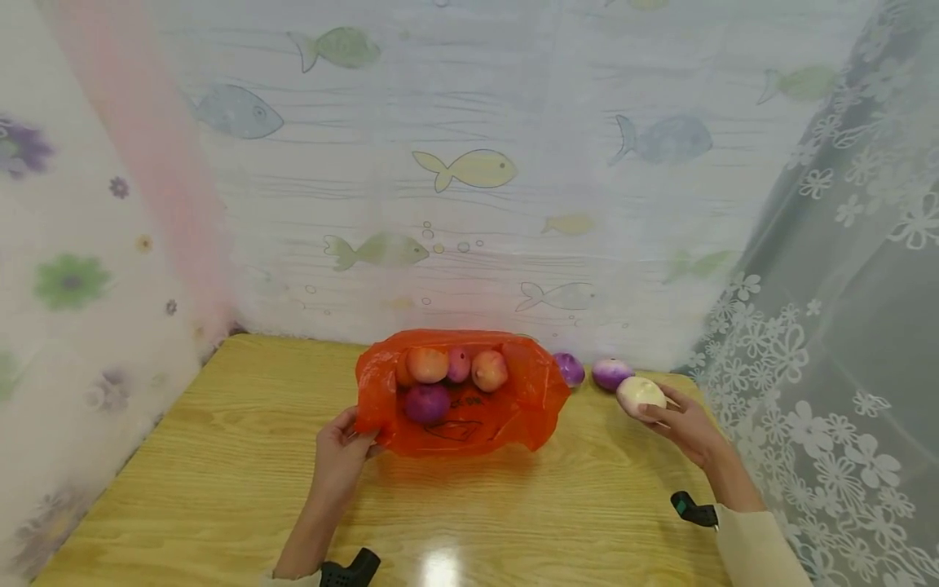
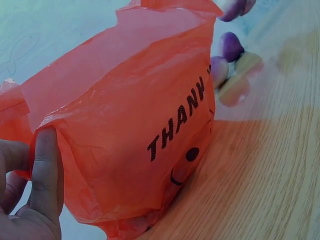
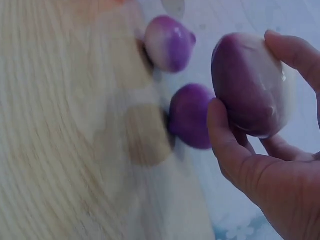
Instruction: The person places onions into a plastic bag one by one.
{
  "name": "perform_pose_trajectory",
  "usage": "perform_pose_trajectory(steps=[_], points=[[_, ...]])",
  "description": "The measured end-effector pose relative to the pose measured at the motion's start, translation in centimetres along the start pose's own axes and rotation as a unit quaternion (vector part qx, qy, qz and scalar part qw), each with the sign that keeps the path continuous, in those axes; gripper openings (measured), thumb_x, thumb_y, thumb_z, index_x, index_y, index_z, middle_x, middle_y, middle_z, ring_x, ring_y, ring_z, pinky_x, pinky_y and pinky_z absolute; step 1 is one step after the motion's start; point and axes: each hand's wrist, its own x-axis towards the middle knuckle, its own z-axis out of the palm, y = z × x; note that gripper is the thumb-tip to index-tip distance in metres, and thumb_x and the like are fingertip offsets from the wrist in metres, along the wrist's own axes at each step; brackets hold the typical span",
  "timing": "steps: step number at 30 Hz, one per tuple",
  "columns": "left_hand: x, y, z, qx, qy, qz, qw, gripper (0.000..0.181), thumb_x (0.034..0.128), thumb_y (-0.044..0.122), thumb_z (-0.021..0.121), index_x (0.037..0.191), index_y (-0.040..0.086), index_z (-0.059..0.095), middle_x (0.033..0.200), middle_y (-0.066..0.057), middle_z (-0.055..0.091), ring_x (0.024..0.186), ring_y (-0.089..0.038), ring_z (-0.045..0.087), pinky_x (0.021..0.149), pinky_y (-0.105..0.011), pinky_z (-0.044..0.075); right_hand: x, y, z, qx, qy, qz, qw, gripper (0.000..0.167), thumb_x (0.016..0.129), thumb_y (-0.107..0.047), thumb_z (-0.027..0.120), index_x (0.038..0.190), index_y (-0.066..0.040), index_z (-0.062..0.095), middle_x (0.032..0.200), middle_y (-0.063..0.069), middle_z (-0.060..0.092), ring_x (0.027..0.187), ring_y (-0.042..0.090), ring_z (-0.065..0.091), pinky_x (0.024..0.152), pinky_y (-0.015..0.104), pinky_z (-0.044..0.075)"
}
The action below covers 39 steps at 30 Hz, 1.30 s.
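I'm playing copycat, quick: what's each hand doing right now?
Left hand: closed, pinching the orange bag at its edge.
Right hand: closed, holding a purple-and-white vegetable.

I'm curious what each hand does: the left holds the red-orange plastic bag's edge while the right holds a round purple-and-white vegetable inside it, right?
Not quite: the round purple-and-white vegetable is outside the red-orange plastic bag, to its right, as the head view shows. The right hand does hold the vegetable; the left hand does hold the bag's edge.
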Motion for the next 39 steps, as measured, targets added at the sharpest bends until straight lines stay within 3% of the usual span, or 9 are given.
perform_pose_trajectory(steps=[3,6,9,13,18,23,29,32,39], points=[[-0.1,0.0,0.0,0.003,-0.002,0.001,1.0000,0.033,0.1005,-0.005,0.055,0.133,-0.004,0.056,0.118,-0.012,0.066,0.092,-0.011,0.070,0.080,-0.026,0.061,-1.2,-0.7,0.9,-0.012,-0.022,-0.020,0.9995,0.079,0.103,-0.010,0.057,0.159,0.007,0.004,0.153,0.035,0.027,0.103,-0.005,0.061,0.092,0.023,0.056],[-0.2,0.0,0.0,0.003,-0.003,0.003,1.0000,0.033,0.1007,-0.005,0.055,0.134,-0.003,0.056,0.120,-0.012,0.065,0.093,-0.011,0.070,0.081,-0.026,0.061,-2.5,-1.6,1.9,-0.015,-0.047,-0.044,0.9978,0.076,0.102,-0.007,0.059,0.158,0.009,0.010,0.140,0.018,0.047,0.107,0.000,0.062,0.092,0.025,0.057],[-0.2,0.1,0.0,0.001,-0.004,0.007,1.0000,0.032,0.1007,-0.005,0.055,0.133,-0.004,0.056,0.118,-0.011,0.066,0.093,-0.012,0.070,0.081,-0.026,0.061,-3.8,-2.6,2.9,-0.009,-0.084,-0.074,0.9937,0.070,0.101,-0.004,0.059,0.158,0.005,0.019,0.130,-0.002,0.052,0.111,0.005,0.062,0.092,0.025,0.057],[-0.2,0.2,-0.1,0.003,-0.007,0.011,0.9999,0.032,0.1009,-0.004,0.055,0.133,-0.004,0.056,0.120,-0.012,0.065,0.093,-0.012,0.070,0.081,-0.026,0.061,-5.1,-4.1,4.4,-0.002,-0.136,-0.123,0.9830,0.063,0.099,0.001,0.059,0.157,-0.006,0.034,0.134,-0.010,0.053,0.117,0.007,0.061,0.092,0.027,0.057],[-0.2,0.2,-0.1,0.003,-0.007,0.011,0.9999,0.032,0.1013,-0.004,0.055,0.133,-0.004,0.056,0.120,-0.012,0.065,0.094,-0.012,0.070,0.081,-0.026,0.061,-6.5,-6.6,6.8,0.023,-0.197,-0.170,0.9653,0.062,0.097,0.005,0.060,0.153,-0.016,0.044,0.141,-0.009,0.053,0.119,0.012,0.062,0.090,0.031,0.059],[-0.1,0.1,-0.1,-0.008,-0.003,0.012,0.9999,0.030,0.1011,-0.004,0.055,0.131,-0.005,0.056,0.112,-0.006,0.068,0.092,-0.012,0.071,0.080,-0.028,0.062,-7.2,-8.9,9.9,0.072,-0.264,-0.188,0.9433,0.062,0.096,0.000,0.063,0.153,-0.010,0.041,0.144,0.001,0.053,0.123,0.018,0.061,0.092,0.035,0.059],[-0.1,0.3,0.0,-0.012,0.000,0.010,0.9999,0.031,0.1006,-0.004,0.056,0.131,-0.005,0.056,0.110,-0.005,0.068,0.089,-0.012,0.071,0.078,-0.028,0.062,-6.6,-10.4,14.8,0.091,-0.303,-0.183,0.9306,0.064,0.093,-0.006,0.071,0.151,-0.006,0.043,0.143,0.008,0.054,0.125,0.022,0.057,0.095,0.036,0.057],[-0.1,0.4,0.1,-0.014,-0.003,0.009,0.9999,0.032,0.1006,-0.003,0.057,0.132,-0.006,0.055,0.111,-0.006,0.068,0.088,-0.011,0.071,0.078,-0.027,0.062,-5.9,-10.5,17.3,0.083,-0.302,-0.165,0.9354,0.068,0.091,-0.008,0.075,0.151,-0.005,0.043,0.143,0.011,0.054,0.125,0.024,0.056,0.095,0.036,0.057],[-0.3,0.4,0.2,-0.027,-0.012,0.008,0.9995,0.033,0.1012,-0.001,0.057,0.133,-0.008,0.053,0.110,-0.005,0.068,0.089,-0.010,0.071,0.077,-0.026,0.062,-3.5,-9.9,22.4,0.037,-0.234,-0.104,0.9659,0.072,0.090,-0.010,0.076,0.153,-0.008,0.043,0.147,0.015,0.050,0.123,0.028,0.057,0.099,0.035,0.054]])
